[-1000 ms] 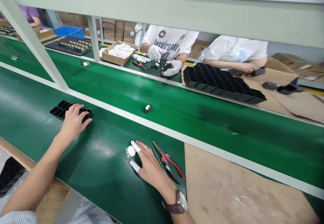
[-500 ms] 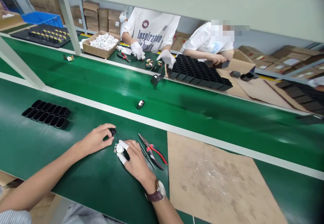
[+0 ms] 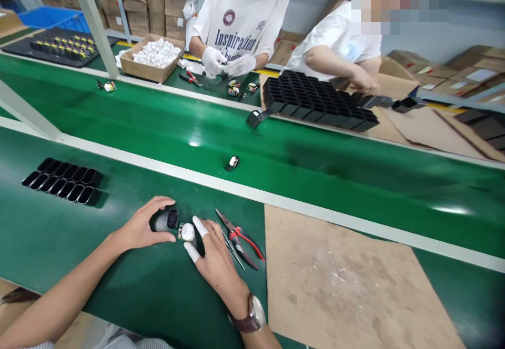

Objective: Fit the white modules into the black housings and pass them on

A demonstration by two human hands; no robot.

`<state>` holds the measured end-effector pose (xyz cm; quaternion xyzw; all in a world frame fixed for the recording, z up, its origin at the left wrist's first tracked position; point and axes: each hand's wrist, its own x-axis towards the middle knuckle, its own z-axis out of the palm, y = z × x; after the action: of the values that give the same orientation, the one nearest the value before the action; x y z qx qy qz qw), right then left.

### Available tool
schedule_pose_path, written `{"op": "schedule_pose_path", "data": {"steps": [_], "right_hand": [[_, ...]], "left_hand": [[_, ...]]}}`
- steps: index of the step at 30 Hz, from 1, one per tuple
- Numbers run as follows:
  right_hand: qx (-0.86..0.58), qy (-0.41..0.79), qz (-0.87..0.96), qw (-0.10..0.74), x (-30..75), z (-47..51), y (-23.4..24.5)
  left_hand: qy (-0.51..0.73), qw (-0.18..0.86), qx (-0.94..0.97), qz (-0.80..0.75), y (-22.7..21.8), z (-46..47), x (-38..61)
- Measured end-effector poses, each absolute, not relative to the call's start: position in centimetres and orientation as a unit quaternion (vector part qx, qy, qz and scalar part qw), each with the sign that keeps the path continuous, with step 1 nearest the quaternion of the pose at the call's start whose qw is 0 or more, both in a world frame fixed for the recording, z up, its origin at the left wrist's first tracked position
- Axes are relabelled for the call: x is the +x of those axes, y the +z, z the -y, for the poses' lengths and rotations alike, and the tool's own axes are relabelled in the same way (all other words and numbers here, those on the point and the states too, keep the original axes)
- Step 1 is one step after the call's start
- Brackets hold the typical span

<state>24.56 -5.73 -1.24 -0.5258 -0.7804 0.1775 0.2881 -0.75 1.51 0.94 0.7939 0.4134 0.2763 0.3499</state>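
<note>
A small black plastic case [image 3: 172, 218] is on the green table, between the spread thumb and fingers of my left hand [image 3: 142, 224]. That hand is open and seems not to touch it. Right beside the case lies a small circuit board with a white blob [image 3: 187, 232] on top. My right hand [image 3: 215, 249], with white cots on thumb and forefinger, is open around the board's right side; whether a fingertip touches it I cannot tell. Close by my right hand lie red-handled pliers [image 3: 240, 238] and thin metal tweezers [image 3: 235, 252].
Black cases [image 3: 63, 181] stand in two rows at left; cardboard [image 3: 355, 280] lies at right. On the green belt [image 3: 165, 123] beyond a pale rail are a filled case [image 3: 232, 163] and other parts. Two co-workers sit opposite, near a box of white pieces [image 3: 152, 68] and a black case stack [image 3: 315, 102].
My left hand has opened from around the black case, which now shows on the table. My right finger and thumb have spread away from the board. The gloved co-worker's hands have come together.
</note>
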Motion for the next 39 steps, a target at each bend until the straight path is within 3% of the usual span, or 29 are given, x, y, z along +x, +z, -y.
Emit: {"op": "schedule_pose_path", "data": {"steps": [4, 14, 39], "right_hand": [[-0.521, 0.148, 0.787, 0.294, 24.4, 5.9, -1.5], [-0.490, 0.165, 0.750, 0.412, 24.5, 5.8, 1.7], [-0.480, 0.059, 0.843, 0.234, 23.6, 6.3, 5.0]], "left_hand": [[0.246, 0.367, 0.799, -0.409, 1.2, -1.6, -0.9], [0.237, 0.387, 0.791, -0.410, 0.3, -0.7, 0.2], [0.210, 0.364, 0.841, -0.342, 0.4, 0.6, 0.7]]}}
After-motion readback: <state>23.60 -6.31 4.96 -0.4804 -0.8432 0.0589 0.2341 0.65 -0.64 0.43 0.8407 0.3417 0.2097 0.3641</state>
